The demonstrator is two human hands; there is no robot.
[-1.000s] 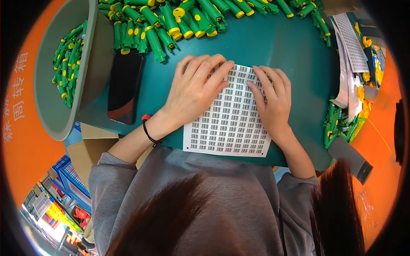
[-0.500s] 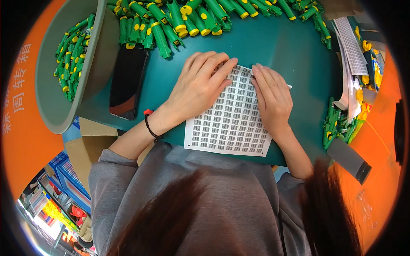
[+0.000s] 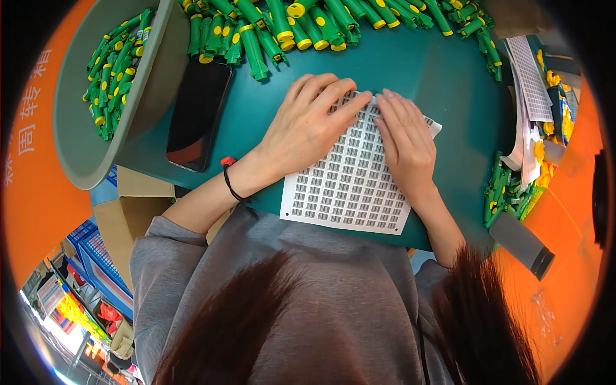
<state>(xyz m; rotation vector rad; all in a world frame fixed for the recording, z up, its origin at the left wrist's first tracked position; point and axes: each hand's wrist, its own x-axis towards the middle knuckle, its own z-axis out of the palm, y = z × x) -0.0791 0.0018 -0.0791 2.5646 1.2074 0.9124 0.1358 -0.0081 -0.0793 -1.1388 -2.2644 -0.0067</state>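
Note:
A white sheet of small black-and-white stickers (image 3: 350, 186) lies on the teal table (image 3: 436, 83) right in front of me. My left hand (image 3: 308, 125) rests flat on the sheet's upper left part, fingers spread toward its far edge. My right hand (image 3: 404, 141) lies on the upper right part, fingertips at the top edge, almost touching the left hand's fingers. Neither hand grips anything that I can see. A black band (image 3: 230, 185) circles my left wrist.
A heap of green and yellow plastic parts (image 3: 301, 22) lines the far edge. A grey basin (image 3: 106, 154) at the left holds more of them. A black phone (image 3: 197, 115) lies beside it. More sticker sheets (image 3: 531, 80) and green parts (image 3: 504, 189) sit at the right.
Both hands have slid toward the sheet's far edge and closer together. The sheet has hardly shifted.

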